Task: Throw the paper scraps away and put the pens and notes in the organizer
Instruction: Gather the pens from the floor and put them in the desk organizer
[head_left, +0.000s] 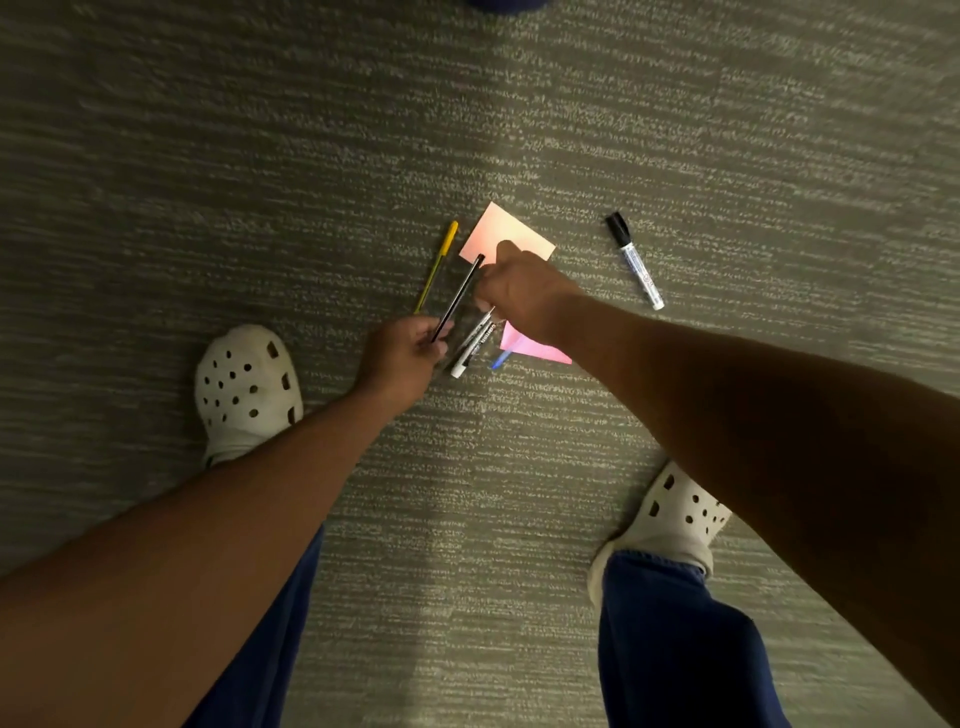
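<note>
Black pen (458, 297) pinched in left hand (400, 358), beside right hand (519, 296).

1. Support: grey striped carpet floor (675, 130).
2. Yellow pen (437, 265): flat on carpet, just left of pale pink note (501, 228).
3. Black-capped whiteboard marker (635, 260): flat, well right of note.
4. Pink paper (530, 347) w/ white markers (470, 348) beside it, near ctr.
5. White clogs (244, 384), one each side.
</note>
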